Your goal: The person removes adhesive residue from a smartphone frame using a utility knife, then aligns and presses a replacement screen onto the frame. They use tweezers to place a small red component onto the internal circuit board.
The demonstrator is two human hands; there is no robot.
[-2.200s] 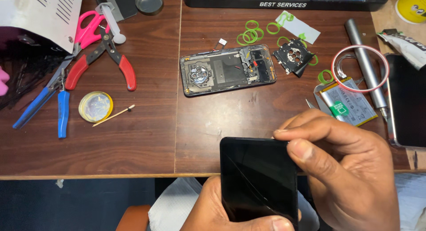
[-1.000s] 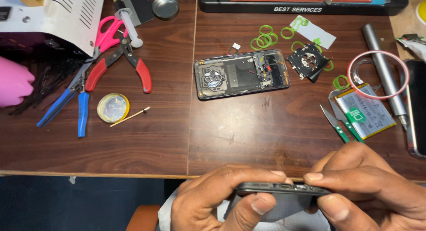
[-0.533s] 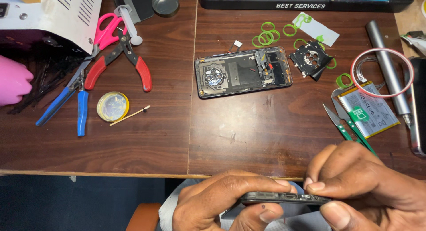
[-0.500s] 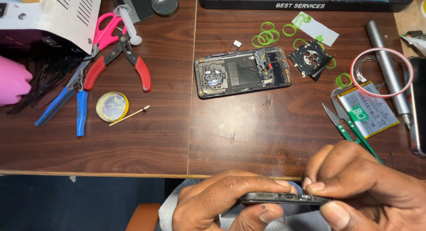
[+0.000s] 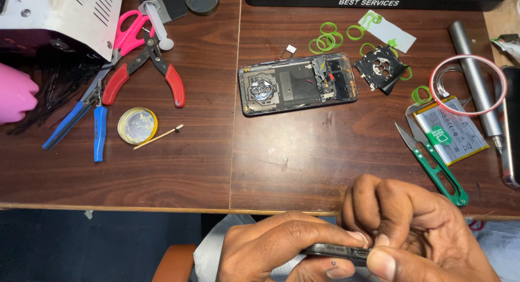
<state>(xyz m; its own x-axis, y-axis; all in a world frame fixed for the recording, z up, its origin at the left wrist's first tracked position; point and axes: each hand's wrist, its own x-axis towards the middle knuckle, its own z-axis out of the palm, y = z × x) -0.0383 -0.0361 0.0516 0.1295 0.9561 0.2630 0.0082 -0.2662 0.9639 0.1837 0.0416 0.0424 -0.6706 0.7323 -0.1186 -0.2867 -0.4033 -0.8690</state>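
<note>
Both my hands hold a thin black phone part (image 5: 337, 253) edge-on, below the table's front edge. My left hand (image 5: 281, 249) grips it from the left with the thumb underneath. Curled over its right end is my right hand (image 5: 417, 233), fingertips pinching the top edge. On the brown wooden table (image 5: 281, 157) lies an opened phone body (image 5: 298, 83), internals showing, well beyond both hands. A small black camera frame piece (image 5: 381, 68) sits to its right.
Green-handled snips (image 5: 433, 165) and a phone battery (image 5: 449, 128) lie near my right hand. A silver cylinder (image 5: 476, 79) and a red ring (image 5: 468, 85) are at right. Green rubber bands (image 5: 327, 39), red pliers (image 5: 151, 70), blue pliers (image 5: 89, 117), pink scissors (image 5: 130, 33), round tin (image 5: 137, 125).
The phone part was turned from flat, screen facing me, to edge-on. My right fingers have shifted along its top edge and now curl tighter over its right end.
</note>
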